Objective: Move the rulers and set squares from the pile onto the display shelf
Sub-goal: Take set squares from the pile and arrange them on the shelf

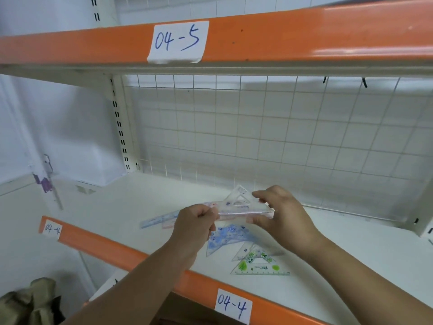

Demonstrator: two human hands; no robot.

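A clear set square (pixel 239 204) is held up above the white shelf board (pixel 131 207), together with a clear ruler along its lower edge. My left hand (pixel 194 225) pinches their left end; my right hand (pixel 278 212) grips the right end between thumb and fingers. Under the hands lies a blue-patterned set square (pixel 228 238). A green-printed set square (pixel 257 266) and another clear one (pixel 246 250) lie nearer the front edge. A blue ruler and a pink ruler (pixel 159 221) lie flat to the left, partly behind my left hand.
The shelf's orange front lip (pixel 112 249) carries paper labels reading 04-4. An orange upper shelf (pixel 281 36) labelled 04-5 hangs overhead. A white wire grid (pixel 257 127) backs the bay. An olive bag (pixel 28 303) sits at the lower left.
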